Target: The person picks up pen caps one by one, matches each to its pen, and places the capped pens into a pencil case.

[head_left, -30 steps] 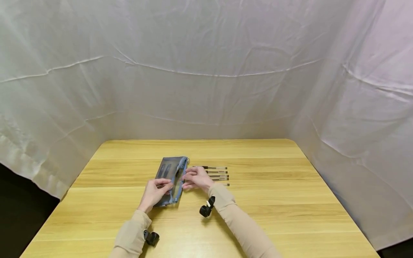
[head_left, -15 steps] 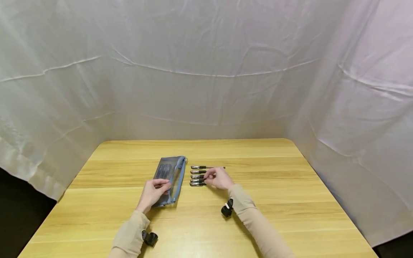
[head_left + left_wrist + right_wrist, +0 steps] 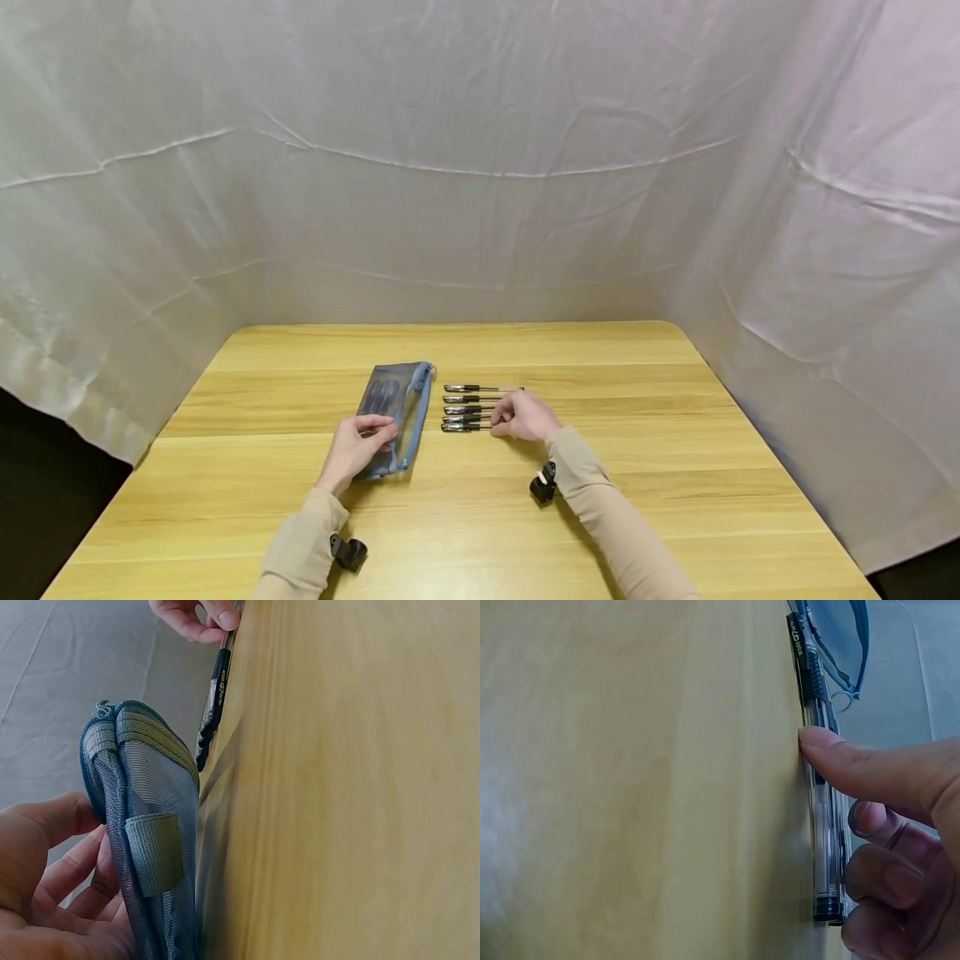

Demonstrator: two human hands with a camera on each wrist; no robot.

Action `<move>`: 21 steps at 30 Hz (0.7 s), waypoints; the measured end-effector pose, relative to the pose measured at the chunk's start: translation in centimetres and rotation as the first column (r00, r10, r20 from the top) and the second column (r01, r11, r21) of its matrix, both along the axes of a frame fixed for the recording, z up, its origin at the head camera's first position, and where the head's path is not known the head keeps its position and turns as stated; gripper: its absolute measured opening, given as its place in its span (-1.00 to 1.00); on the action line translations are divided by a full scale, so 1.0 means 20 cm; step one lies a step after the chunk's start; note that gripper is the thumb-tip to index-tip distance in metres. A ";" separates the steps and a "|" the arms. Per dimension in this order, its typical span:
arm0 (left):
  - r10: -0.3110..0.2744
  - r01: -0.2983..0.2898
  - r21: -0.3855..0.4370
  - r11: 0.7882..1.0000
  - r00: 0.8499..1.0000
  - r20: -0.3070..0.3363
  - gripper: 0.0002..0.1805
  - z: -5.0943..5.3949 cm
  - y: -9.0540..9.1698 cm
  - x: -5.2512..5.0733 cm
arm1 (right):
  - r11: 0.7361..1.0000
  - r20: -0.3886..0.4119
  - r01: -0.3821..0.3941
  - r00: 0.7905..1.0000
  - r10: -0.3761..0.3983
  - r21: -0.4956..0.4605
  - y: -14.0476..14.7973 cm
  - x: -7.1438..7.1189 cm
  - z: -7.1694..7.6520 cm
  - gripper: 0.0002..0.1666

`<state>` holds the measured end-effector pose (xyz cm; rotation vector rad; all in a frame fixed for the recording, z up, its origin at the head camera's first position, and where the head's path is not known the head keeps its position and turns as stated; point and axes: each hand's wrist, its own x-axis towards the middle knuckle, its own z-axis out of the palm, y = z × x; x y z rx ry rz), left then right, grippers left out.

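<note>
A blue mesh zip pencil case (image 3: 424, 407) lies left of centre, its zip side gaping. Dark elongated shapes show through the mesh. My left hand (image 3: 356, 452) pinches the near edge of the opening between thumb and fingers; in the left wrist view the case (image 3: 159, 787) stands against those fingers. Right of the case, several black-gripped clear gel pens lie in a row, caps toward it. My right hand (image 3: 527, 417) is over their barrel ends, thumb and curled fingers pinching the nearest gel pen (image 3: 461, 427). In the right wrist view the thumb (image 3: 840, 754) presses its barrel.
A wooden table (image 3: 637, 517) carries everything. Pale cloth (image 3: 480, 233) hangs behind and at both sides. Small black cameras (image 3: 348, 552) are strapped to both wrists. A small ring (image 3: 844, 701) hangs at the case's zip end.
My right hand has moved right, from the case's opening to the row of pens, and now grips the nearest one. The left hand keeps its hold on the case.
</note>
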<state>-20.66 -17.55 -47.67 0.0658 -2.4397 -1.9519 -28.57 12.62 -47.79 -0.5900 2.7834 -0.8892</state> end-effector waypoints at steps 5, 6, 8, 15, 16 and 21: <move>0.000 0.000 -0.003 1.000 1.000 -0.001 -0.72 0.00 0.00 0.00 | 1.000 -0.018 0.007 1.000 -0.006 0.022 0.00 0.00 0.00 -0.87; 0.001 -0.001 -0.002 1.000 1.000 -0.002 -0.73 0.00 0.00 0.00 | 1.000 -0.018 0.010 1.000 -0.010 0.019 0.00 0.00 0.00 -0.87; 0.002 -0.002 0.000 1.000 1.000 -0.004 -0.73 0.00 0.00 0.00 | 1.000 -0.019 0.018 1.000 -0.018 0.014 0.00 0.00 0.00 -0.87; -0.003 0.003 -0.005 1.000 1.000 -0.004 -0.73 0.00 0.00 0.00 | 0.999 -0.022 0.035 0.999 -0.034 0.007 -0.01 0.01 0.00 -0.88; -0.003 0.003 -0.005 1.000 1.000 -0.004 -0.73 0.00 0.00 0.00 | 0.999 -0.022 0.032 0.999 -0.032 0.005 -0.01 0.01 0.00 -0.89; 0.001 -0.001 0.000 1.000 1.000 -0.002 -0.72 0.00 0.00 0.00 | 0.999 -0.023 0.016 1.000 -0.016 -0.030 0.00 0.02 0.00 -0.93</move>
